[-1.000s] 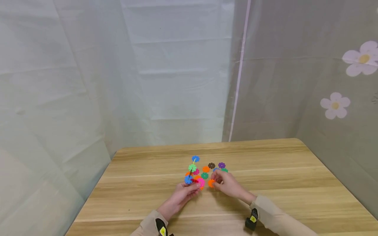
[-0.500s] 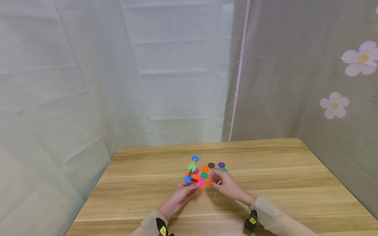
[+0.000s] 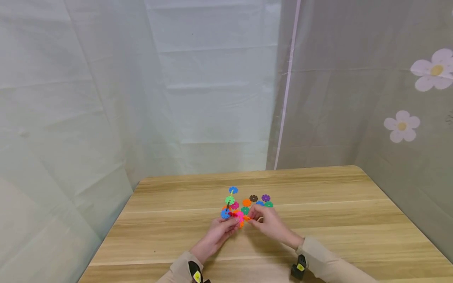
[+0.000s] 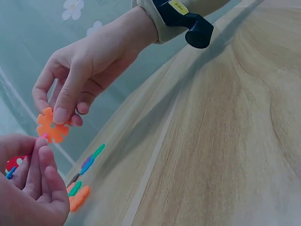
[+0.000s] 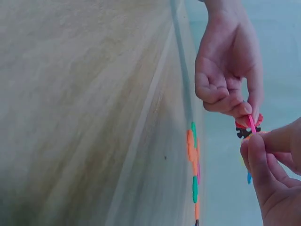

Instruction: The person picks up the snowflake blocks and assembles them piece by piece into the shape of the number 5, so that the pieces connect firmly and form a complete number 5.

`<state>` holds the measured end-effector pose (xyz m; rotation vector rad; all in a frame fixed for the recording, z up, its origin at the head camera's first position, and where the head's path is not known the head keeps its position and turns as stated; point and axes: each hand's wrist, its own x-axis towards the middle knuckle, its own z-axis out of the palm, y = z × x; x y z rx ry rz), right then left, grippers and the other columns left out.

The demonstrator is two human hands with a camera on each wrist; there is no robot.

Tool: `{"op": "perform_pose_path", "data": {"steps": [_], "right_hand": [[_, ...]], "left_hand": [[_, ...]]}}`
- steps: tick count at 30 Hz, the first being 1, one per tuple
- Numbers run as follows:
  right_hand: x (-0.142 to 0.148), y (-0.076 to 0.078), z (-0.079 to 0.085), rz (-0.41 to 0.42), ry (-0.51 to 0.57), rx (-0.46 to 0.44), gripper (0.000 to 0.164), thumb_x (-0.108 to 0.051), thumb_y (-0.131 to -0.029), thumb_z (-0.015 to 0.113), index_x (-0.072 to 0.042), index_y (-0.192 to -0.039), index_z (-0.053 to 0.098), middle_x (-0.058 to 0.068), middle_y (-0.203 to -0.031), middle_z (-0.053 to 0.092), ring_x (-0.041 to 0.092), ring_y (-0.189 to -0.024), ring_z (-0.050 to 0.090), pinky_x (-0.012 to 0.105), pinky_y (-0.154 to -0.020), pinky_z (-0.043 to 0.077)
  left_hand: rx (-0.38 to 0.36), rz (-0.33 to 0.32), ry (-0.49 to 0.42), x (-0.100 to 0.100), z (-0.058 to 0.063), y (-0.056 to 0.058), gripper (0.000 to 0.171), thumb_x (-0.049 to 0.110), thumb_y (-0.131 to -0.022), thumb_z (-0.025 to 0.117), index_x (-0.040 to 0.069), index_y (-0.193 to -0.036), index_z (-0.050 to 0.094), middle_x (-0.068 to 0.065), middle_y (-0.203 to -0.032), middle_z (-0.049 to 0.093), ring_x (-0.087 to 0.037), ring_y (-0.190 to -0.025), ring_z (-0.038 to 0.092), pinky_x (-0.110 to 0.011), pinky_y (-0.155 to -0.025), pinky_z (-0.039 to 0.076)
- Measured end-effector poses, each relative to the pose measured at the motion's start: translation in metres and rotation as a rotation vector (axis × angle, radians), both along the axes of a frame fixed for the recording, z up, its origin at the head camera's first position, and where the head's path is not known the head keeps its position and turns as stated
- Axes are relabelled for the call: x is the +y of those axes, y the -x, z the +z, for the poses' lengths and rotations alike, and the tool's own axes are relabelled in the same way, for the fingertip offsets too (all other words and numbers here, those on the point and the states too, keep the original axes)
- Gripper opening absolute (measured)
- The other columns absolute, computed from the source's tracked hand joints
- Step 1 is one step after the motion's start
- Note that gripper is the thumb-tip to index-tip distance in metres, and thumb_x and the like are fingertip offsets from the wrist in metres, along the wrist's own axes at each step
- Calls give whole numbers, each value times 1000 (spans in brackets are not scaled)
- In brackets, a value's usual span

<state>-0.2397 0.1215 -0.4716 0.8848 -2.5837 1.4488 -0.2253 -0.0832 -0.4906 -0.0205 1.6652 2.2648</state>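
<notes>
In the head view my left hand (image 3: 216, 236) pinches a pink notched plastic disc (image 3: 240, 215) between thumb and fingers. That disc belongs to a linked chain running away from me through a red disc, a blue disc (image 3: 225, 213), a dark one, a light green disc (image 3: 229, 200), a yellow one and a far blue disc (image 3: 233, 190). My right hand (image 3: 274, 226) pinches an orange notched disc (image 4: 52, 126), with its edge against the pink disc's rim in the left wrist view. Whether their slots are engaged cannot be told. Fingers cover part of the pink disc.
Loose discs lie on the wooden table (image 3: 170, 220) just beyond my hands: brown (image 3: 253, 198), purple (image 3: 266, 197), orange (image 3: 246, 202), green (image 3: 245, 210) and several others. Pale cloth (image 3: 219, 98) hangs behind the table.
My right hand has moved left, bringing the orange disc to the pink one. The orange disc has turned from face-on to nearly edge-on. My left hand has stayed almost still.
</notes>
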Motion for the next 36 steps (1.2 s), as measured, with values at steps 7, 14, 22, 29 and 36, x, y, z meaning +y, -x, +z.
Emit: {"op": "perform_pose_path", "data": {"steps": [7,14,22,29,36], "right_hand": [[-4,-3,0,-9,75,75,18,1,-85,70,-13,-82,59,-1,-81,66,5,-73,61,21,-63,55],[-10,-5,-1,-1,98,109,18,5,-85,68,-9,-80,58,9,-78,66,6,-68,60,19,-61,55],[-13,-8,0,-28,86,123,21,8,-82,69,-8,-77,56,10,-77,66,5,-68,61,19,-61,55],[-12,-3,-1,-40,76,120,18,4,-83,70,-9,-82,58,2,-78,64,3,-69,58,19,-59,54],[-7,1,-3,-32,32,53,16,-1,-83,72,-10,-89,60,2,-83,65,3,-69,57,21,-58,52]], "left_hand": [[34,67,-5,9,4,-2,17,10,-93,62,-3,-103,66,5,-78,68,-5,-77,65,-20,-78,54],[94,98,55,13,5,-4,31,10,-95,60,-17,-110,62,6,-72,67,-4,-71,64,-18,-71,54],[108,144,89,16,6,-3,24,6,-93,61,-17,-100,65,7,-65,63,-2,-63,59,-17,-65,51],[143,159,127,15,10,-3,25,7,-93,62,-15,-101,66,7,-69,65,-4,-68,61,-20,-70,54],[138,161,127,10,11,-1,25,8,-93,62,-14,-102,66,7,-71,66,-4,-70,62,-19,-70,53]]}}
